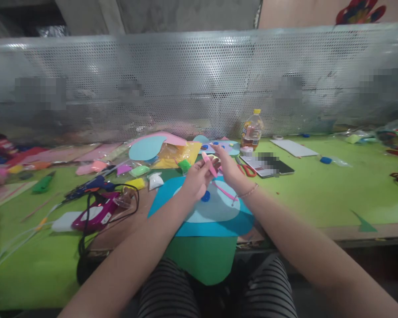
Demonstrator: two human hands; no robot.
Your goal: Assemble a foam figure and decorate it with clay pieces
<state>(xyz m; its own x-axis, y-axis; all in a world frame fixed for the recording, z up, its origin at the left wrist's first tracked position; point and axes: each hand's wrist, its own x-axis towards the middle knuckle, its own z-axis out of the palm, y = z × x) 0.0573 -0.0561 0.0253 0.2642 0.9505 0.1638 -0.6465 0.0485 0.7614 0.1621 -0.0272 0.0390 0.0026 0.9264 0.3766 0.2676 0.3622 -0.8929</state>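
My left hand [200, 176] pinches a slim pink piece, apparently soft clay [210, 165], above the paper cut-out. Just right of it, my right hand [227, 164] is open with its fingers stretched out; a bracelet circles that wrist. Below both hands lies a blue paper cut-out [179, 229] with a pale blue oval [215, 214] on it. A round dark blue spot [205, 196] and a thin curved pink strip [226, 191] sit on the oval. Green paper [204, 256] sticks out beneath the blue piece, over the table edge.
Left of me are a glue gun [89, 187], a magenta device with cables [97, 212] and several small clay packets [135, 183]. Scissors [247, 170], a phone or tablet [267, 164] and a yellow-capped bottle [252, 130] stand or lie right. A perforated metal panel [185, 84] rises behind.
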